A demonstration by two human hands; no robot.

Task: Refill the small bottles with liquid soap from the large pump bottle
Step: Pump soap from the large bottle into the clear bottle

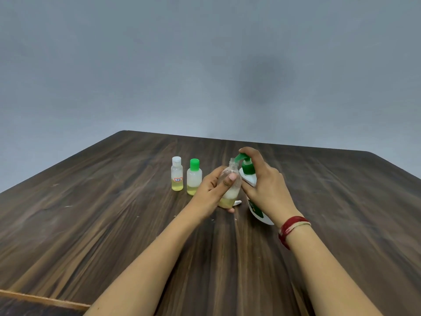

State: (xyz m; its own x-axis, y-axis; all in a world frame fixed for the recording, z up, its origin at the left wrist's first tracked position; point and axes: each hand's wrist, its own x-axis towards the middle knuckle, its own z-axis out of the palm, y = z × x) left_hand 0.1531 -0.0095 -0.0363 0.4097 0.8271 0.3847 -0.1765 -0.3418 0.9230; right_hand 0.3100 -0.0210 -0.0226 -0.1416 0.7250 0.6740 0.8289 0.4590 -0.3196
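Two part-filled bottles, the white-capped bottle [177, 174] and green-capped bottle [194, 177], are stood on the desk [102, 224]; an open bottle [232, 193], clasped in the left hand [210, 190] grip, is held at the pump bottle [248, 172], gripped by the right hand [267, 188]; filling judged unfinished

Both forearms reach forward. The left hand [210, 190] curls round the small uncapped bottle [233, 192], thumb in front; the right hand [266, 185] grips the pump bottle [248, 171], forefinger atop.
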